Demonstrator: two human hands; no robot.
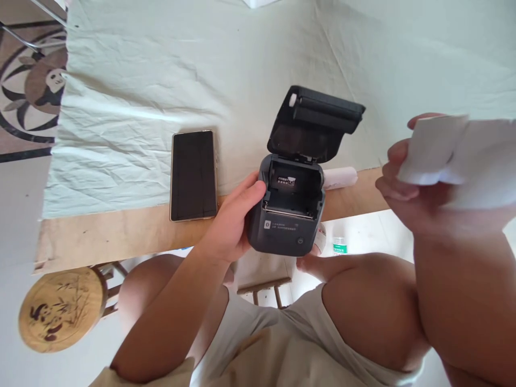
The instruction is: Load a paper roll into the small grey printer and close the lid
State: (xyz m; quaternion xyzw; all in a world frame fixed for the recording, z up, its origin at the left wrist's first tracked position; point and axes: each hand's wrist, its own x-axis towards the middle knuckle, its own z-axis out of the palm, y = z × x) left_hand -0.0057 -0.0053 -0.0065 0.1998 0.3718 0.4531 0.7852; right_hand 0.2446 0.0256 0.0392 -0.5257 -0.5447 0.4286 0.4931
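A small dark grey label printer [288, 223] stands at the table's near edge with its lid [314, 123] flipped up and its paper bay open. My left hand [234, 223] grips the printer's left side, thumb by the bay's rim. My right hand [407, 183] is raised off to the right, apart from the printer, and pinches a crumpled white piece of paper [459, 153]. A white paper roll [341, 177] lies on the table just right of the printer, partly hidden behind it.
A black phone [193, 174] lies face up left of the printer. A pale creased cloth [181, 80] covers the wooden table [108, 234]. A round wooden stool [60, 309] with panda art stands lower left. My bare knees are under the table edge, with a small bottle [339, 244] on the floor.
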